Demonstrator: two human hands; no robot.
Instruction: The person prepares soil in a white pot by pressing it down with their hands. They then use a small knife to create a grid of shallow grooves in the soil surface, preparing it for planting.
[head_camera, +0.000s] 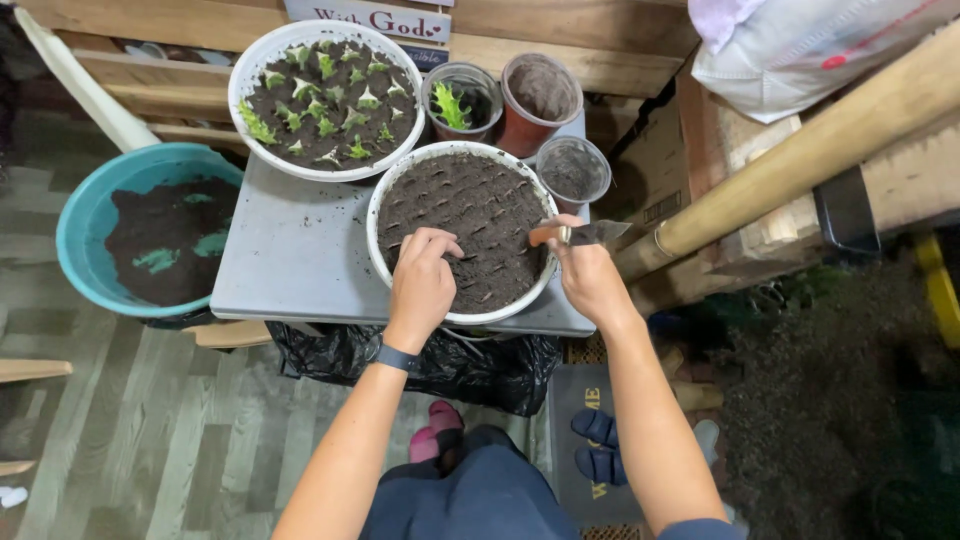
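Left hand fingertips press bowl soil; right hand's grip pinches trowel at the bowl's rim. Keep furrows even and shallow.

Your left hand hides its fingertips in the soil, your right hand covers the trowel handle, and the black bag sits half-hidden under the table.
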